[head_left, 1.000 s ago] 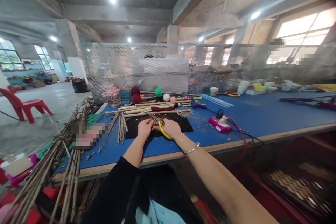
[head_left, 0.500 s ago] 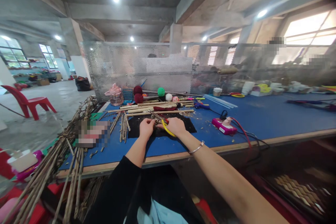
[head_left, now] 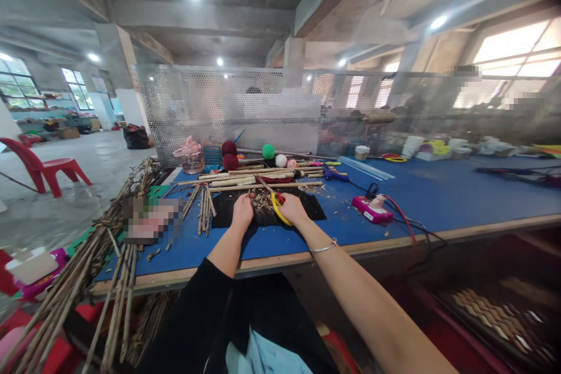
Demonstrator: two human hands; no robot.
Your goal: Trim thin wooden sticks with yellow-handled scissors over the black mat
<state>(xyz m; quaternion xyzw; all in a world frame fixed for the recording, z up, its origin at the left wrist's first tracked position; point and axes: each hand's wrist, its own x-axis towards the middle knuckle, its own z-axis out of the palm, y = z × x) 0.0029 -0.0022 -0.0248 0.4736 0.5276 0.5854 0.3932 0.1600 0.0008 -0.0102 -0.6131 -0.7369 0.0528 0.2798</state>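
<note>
My right hand grips a pair of scissors with yellow handles and red near the pivot. Their blades point away and to the left, over the sticks behind. To the left, my left hand has its thumb and fingers pinched together; whatever it holds is too small to make out. Both hands are above a black cloth, apart from each other. A scatter of pale chips lies on the cloth between them.
Several peeled sticks lie behind the cloth, with yarn balls beyond. Short twigs sit left of it. A bundle of long branches overhangs the blue table's left end. Right of the cloth are a glue gun and a pink power strip.
My hands have drawn apart, uncovering the chips between them. The scissors have swung so that their blades point farther away from me, clear of my left hand.
</note>
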